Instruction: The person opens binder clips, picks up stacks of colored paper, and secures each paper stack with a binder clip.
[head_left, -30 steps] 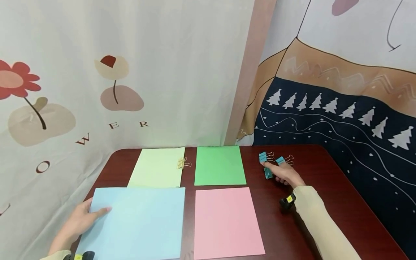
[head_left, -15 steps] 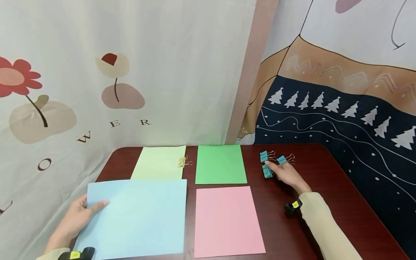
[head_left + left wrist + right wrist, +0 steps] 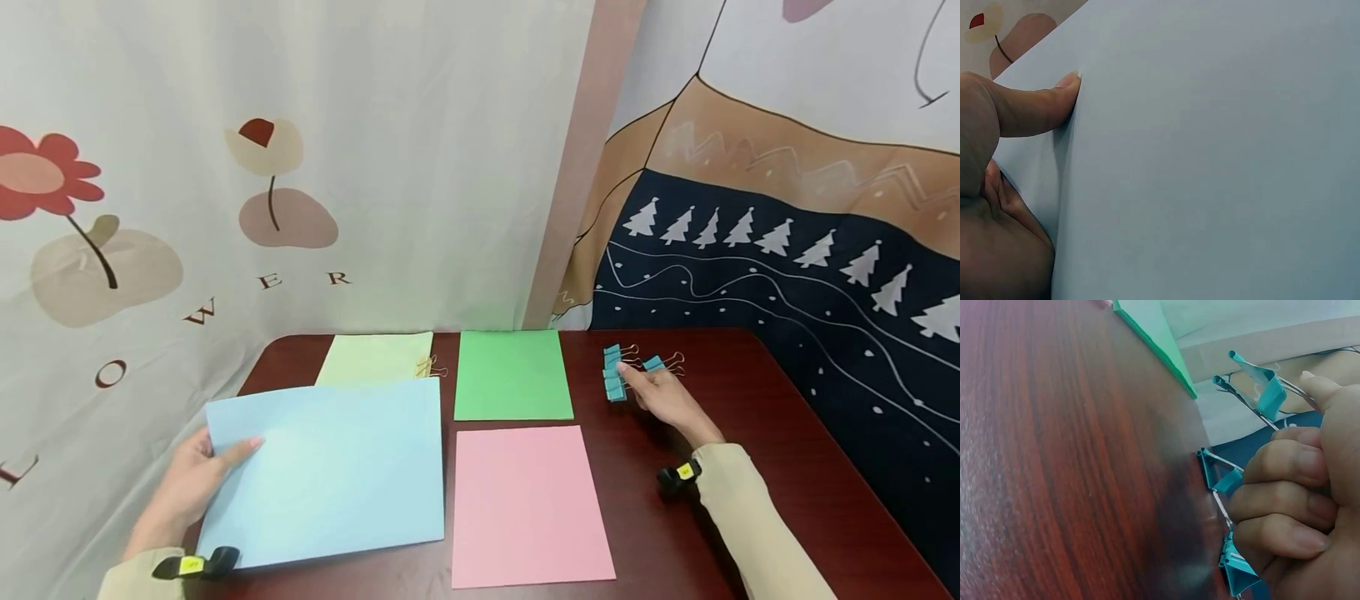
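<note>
My left hand grips the left edge of a pale blue sheet or stack of paper, thumb on top. The paper is tilted, its far edge overlapping the light yellow-green paper behind. In the left wrist view the blue paper bends beside the thumb. My right hand pinches a teal binder clip by its wire handles, the clip's lips spread apart and raised off the table. Two more teal binder clips, one at the far left and one farther right, lie on the table by the hand.
A yellow binder clip sits on the right edge of the yellow-green paper. Green paper lies at the back middle, pink paper in front of it. Printed curtains hang behind the dark red wooden table.
My left hand has lifted the blue paper and moved it away from me, covering more of the yellow-green paper. My right hand has raised the pinched binder clip slightly, its lips now spread.
</note>
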Tool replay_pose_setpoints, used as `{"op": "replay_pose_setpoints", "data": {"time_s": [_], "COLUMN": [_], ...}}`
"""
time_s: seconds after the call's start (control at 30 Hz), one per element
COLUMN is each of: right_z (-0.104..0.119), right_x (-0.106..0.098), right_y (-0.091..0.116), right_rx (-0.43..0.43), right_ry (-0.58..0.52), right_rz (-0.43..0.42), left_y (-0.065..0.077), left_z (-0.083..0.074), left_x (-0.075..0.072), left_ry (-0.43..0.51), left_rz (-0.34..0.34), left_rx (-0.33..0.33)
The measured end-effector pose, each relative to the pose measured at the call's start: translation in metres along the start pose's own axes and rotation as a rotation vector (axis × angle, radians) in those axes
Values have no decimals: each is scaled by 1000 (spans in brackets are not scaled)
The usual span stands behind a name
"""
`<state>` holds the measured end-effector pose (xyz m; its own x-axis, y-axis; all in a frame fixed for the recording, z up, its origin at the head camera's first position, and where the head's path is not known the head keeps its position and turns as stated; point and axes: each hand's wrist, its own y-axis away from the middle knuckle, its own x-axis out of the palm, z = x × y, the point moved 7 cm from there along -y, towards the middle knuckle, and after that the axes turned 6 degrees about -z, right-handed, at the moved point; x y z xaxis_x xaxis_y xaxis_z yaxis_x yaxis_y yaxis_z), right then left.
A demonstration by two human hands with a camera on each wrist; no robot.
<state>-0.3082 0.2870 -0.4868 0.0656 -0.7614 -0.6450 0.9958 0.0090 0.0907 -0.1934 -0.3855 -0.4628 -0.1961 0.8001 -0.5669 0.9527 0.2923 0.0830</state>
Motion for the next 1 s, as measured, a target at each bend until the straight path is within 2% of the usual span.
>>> {"op": "replay_pose_setpoints", "data": {"time_s": [0.27,0.47,0.7,0.8,1.0], "right_z": [13,21,33,38,52], "right_x": [-4,-3,-3,-1,1], "right_y": [4,5,9,11,15], "right_rx": [-72,-113,-143,-154,-228], "right_ry": [-21,-39,-86,-104,-127], "right_rz": [-20,-26,-41,-52,-76], "left_y": [-8,-13,-18,-20,-25], "left_z": [-20,-38,-59,-66,-78], "left_x": [15,30,49,56,71], "left_ry": [117,148,193,207,262], "left_rz": [-12,23,62,65,83], "left_rx": [47,89,72,88,126]}}
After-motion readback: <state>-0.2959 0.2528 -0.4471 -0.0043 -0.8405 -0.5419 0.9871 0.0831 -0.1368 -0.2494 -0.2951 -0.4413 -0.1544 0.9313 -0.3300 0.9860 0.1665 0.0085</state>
